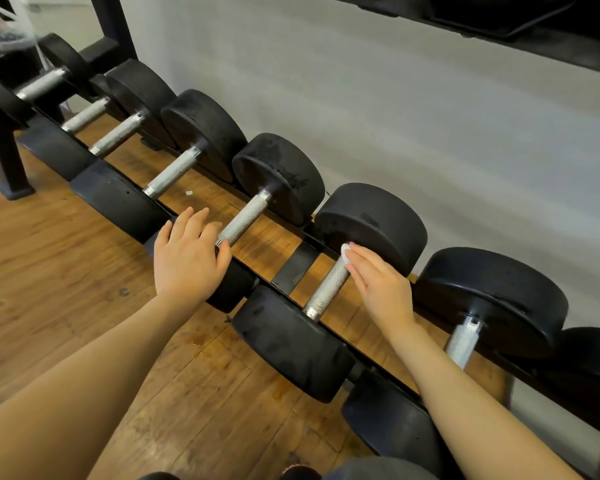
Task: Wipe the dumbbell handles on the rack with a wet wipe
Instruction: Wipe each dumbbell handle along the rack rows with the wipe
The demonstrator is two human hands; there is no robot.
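Several black dumbbells with knurled silver handles lie in a row on a low black rack (297,268). My right hand (381,285) holds a small white wet wipe (346,252) against the far end of one handle (326,289), next to its rear weight head. My left hand (187,254) rests with relaxed fingers on the front head of the neighbouring dumbbell, just beside that dumbbell's handle (245,220). Another handle (463,341) lies to the right.
A grey wall (395,116) runs close behind the rack. Wooden floor (66,271) spreads in front and under the rack. A black upright frame post (4,143) stands at the left. A small white scrap (189,193) lies on the floor between the rails.
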